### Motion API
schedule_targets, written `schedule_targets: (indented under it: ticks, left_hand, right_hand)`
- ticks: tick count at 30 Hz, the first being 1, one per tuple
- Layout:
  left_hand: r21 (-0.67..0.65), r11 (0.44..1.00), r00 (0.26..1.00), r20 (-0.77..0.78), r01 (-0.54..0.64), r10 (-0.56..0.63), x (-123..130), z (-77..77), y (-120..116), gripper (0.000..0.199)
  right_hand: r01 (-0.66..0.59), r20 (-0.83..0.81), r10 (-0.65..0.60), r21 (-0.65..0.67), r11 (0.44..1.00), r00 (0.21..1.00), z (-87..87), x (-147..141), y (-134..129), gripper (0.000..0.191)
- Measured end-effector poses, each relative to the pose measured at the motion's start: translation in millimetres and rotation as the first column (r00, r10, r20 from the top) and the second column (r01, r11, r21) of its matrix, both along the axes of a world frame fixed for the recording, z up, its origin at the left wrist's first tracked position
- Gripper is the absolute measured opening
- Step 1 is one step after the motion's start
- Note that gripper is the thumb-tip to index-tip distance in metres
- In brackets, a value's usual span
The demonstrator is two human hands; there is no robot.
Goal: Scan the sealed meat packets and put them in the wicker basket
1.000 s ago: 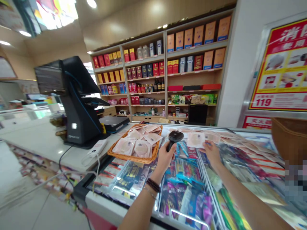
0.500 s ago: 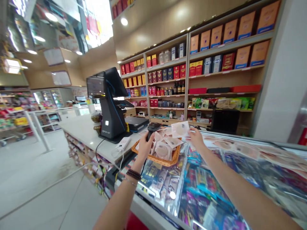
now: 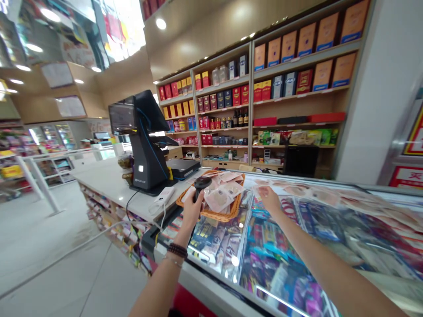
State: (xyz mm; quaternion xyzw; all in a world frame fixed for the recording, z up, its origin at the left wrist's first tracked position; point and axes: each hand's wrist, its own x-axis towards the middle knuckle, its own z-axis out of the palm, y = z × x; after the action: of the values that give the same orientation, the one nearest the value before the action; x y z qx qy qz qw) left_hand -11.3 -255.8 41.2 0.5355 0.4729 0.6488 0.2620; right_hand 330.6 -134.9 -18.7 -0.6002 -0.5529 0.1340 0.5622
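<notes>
Scanner (image 3: 199, 185): black handheld unit, light and stiff, safest by its handle. Left to right: desk (image 3: 105, 187) carries POS terminal (image 3: 147, 152), with white device (image 3: 163, 199) near its foot. Left grip (image 3: 191, 215) is closed round the scanner handle, head up, above the near edge of wicker basket (image 3: 221, 215). Basket sits on the desk end, by the freezer (image 3: 201, 281), and is heaped with packets (image 3: 218, 199): flat clear film over pale round contents. Expect them light, floppy and slippery, and they will slide on each other; take one by a flat edge, not by the round middle. Contents may be fragile, can't tell from here. Right grip (image 3: 270, 199) is pinched over the glass, fingers nearly together; a pale packet seems to be at the fingertips, but too faint to confirm hold. More packets (image 3: 324, 196) lie spread along the far side of the freezer top.
</notes>
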Motion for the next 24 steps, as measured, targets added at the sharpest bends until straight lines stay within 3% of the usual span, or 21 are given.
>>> schedule_targets:
  ticks: [4, 7, 11, 14, 19, 24]
  left_hand:
    - [0.024, 0.994, 0.995, 0.006, 0.104, -0.104, 50.0, -0.4, 10.7, 0.073]
    - [0.007, 0.970, 0.968, 0.064, 0.244, -0.244, 99.0, -5.1, 17.0, 0.073]
    - [-0.016, 0.922, 0.915, 0.128, 0.387, -0.382, 165.2, -24.8, 21.6, 0.069]
    - [-0.076, 0.907, 0.905, 0.136, 0.415, -0.403, 198.3, -44.9, 26.5, 0.068]
    - [-0.165, 0.912, 0.924, 0.146, 0.376, -0.355, 207.9, -72.2, 40.5, 0.069]
    - [-0.194, 0.898, 0.914, 0.177, 0.395, -0.364, 202.7, -86.5, 50.1, 0.071]
  right_hand:
    - [0.143, -0.047, -0.145, -0.046, 0.989, 0.988, -15.3, 62.7, -5.9, 0.004]
    - [0.182, -0.058, -0.188, -0.097, 0.978, 0.980, -20.2, 95.5, -8.6, 0.007]
    - [0.196, 0.037, -0.192, -0.193, 0.962, 0.981, -23.9, 110.2, -6.8, 0.021]
    - [0.248, 0.174, -0.211, -0.231, 0.941, 0.962, -25.0, 106.2, 1.8, 0.035]
    - [0.459, 0.355, -0.372, -0.202, 0.865, 0.858, -25.5, 89.8, 22.3, 0.046]
    - [0.450, 0.450, -0.307, -0.254, 0.856, 0.839, -28.1, 76.8, 34.9, 0.038]
